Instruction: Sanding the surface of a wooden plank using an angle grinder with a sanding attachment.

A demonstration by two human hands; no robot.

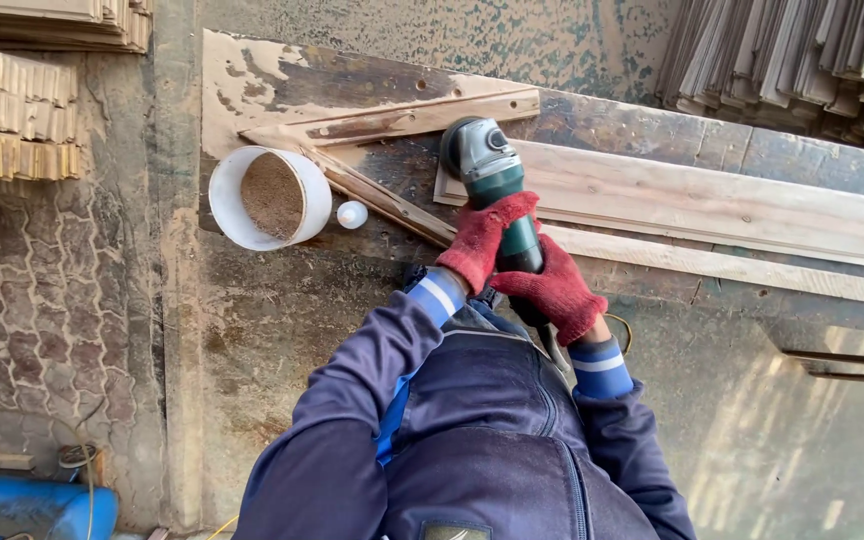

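Both my hands wear red knit gloves and grip a green and grey angle grinder [487, 165]. My left hand [480, 240] wraps the tool's body just behind the head. My right hand [552, 292] holds the rear of the handle, closer to my body. The grinder's head rests at the left end of a long pale wooden board [712, 205] lying on a worn workbench [282, 300]. The disc itself is hidden under the grinder's head.
A white bucket [224, 205] holding sawdust sits left of the grinder, with a small white cap [352, 214] beside it. Wooden battens [392, 120] are fixed in a V on the bench. Stacks of wood strips [12, 120] stand left and top right [802, 60]. A blue pipe [22, 505] lies bottom left.
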